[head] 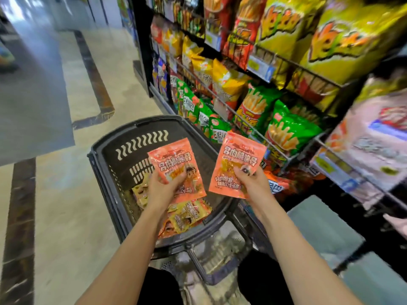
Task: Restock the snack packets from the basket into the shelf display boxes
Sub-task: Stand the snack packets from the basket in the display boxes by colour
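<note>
Each hand grips a flat orange plastic snack packet: the left hand (161, 188) over the dark plastic basket (123, 148), the right hand (253, 183) beside it. More yellow and orange packets (187, 216) lie inside; wire shelves of crisp bags (253, 106) crowd the right.

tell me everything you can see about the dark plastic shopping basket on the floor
The dark grey plastic shopping basket stands upright on the tiled floor beside the snack shelves, below both hands. Its rim is thick and rounded, and its far wall has wavy slots above rows of straight vent slits. Yellow and orange snack packets lie piled in its bottom. The left hand holds an orange snack packet above it. Nothing visibly grips the basket itself.
</note>
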A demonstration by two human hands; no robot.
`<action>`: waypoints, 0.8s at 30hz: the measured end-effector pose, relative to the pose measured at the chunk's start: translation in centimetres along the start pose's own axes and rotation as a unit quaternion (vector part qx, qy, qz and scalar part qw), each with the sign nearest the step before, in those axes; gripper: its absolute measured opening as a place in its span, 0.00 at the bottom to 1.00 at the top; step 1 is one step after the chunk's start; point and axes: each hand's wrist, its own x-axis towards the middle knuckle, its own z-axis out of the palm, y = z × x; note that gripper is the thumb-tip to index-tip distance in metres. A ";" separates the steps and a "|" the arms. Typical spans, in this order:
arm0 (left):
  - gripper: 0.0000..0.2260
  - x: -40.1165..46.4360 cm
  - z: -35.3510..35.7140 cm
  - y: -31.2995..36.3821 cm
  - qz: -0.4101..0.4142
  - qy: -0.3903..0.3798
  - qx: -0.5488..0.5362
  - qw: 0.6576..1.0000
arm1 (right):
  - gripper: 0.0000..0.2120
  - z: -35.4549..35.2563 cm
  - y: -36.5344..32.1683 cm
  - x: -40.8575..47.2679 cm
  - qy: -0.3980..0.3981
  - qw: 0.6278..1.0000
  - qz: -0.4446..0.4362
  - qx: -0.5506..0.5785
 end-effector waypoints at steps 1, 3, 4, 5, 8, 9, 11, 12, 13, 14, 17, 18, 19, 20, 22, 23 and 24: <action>0.40 -0.6 0.7 0.3 0.007 -0.010 -0.001 1.000 | 0.16 -0.9 -0.4 -0.7 0.005 1.000 -0.008 0.002; 0.38 -1.6 2.3 0.6 0.014 -0.028 0.004 1.000 | 0.15 -2.6 -1.0 -1.9 0.020 1.000 -0.023 0.007; 0.30 -2.0 3.0 0.6 0.023 -0.035 0.007 0.999 | 0.14 -3.4 -1.2 -2.4 0.028 0.999 -0.029 0.008; 0.20 -2.4 3.9 0.5 0.031 -0.042 0.019 0.998 | 0.12 -4.2 -1.3 -2.9 0.038 0.999 -0.034 0.009; 0.16 -3.8 6.5 0.5 0.049 -0.072 0.029 0.996 | 0.10 -6.5 -1.7 -4.0 0.065 0.997 -0.048 0.015; 0.16 -4.3 7.3 0.5 0.061 -0.072 0.033 0.995 | 0.11 -7.3 -1.8 -4.4 0.072 0.996 -0.050 0.021; 0.15 -4.8 8.5 0.4 0.070 -0.068 0.048 0.994 | 0.13 -8.6 -1.7 -5.0 0.086 0.995 -0.045 0.031; 0.15 -4.9 8.9 0.3 0.070 -0.072 0.055 0.993 | 0.14 -9.2 -1.6 -5.3 0.093 0.994 -0.040 0.036; 0.15 -5.1 9.5 0.3 0.069 -0.077 0.057 0.993 | 0.15 -9.8 -1.5 -5.6 0.100 0.993 -0.035 0.041; 0.15 -5.2 10.0 0.2 0.069 -0.085 0.053 0.993 | 0.16 -10.4 -1.3 -5.8 0.106 0.993 -0.032 0.045; 0.15 -5.4 11.5 0.1 0.073 -0.097 0.044 0.992 | 0.16 -11.8 -0.9 -6.6 0.114 0.992 -0.027 0.052; 0.15 -5.4 12.0 0.0 0.075 -0.103 0.045 0.991 | 0.15 -12.3 -0.7 -6.8 0.116 0.992 -0.026 0.050; 0.15 -5.4 12.5 -0.2 0.075 -0.110 0.048 0.990 | 0.15 -12.8 -0.5 -7.0 0.120 0.991 -0.024 0.049; 0.16 -5.3 12.9 -0.4 0.074 -0.115 0.053 0.989 | 0.14 -13.3 -0.2 -7.2 0.125 0.991 -0.021 0.047; 0.16 -5.1 13.8 -1.3 0.066 -0.130 0.064 0.987 | 0.12 -14.3 0.4 -7.5 0.139 0.989 -0.010 0.045; 0.16 -4.9 14.2 -1.9 0.062 -0.138 0.066 0.986 | 0.11 -14.9 0.8 -7.6 0.146 0.988 -0.003 0.041; 0.15 -4.8 14.5 -2.5 0.061 -0.146 0.069 0.985 | 0.10 -15.4 1.3 -7.6 0.154 0.987 0.005 0.034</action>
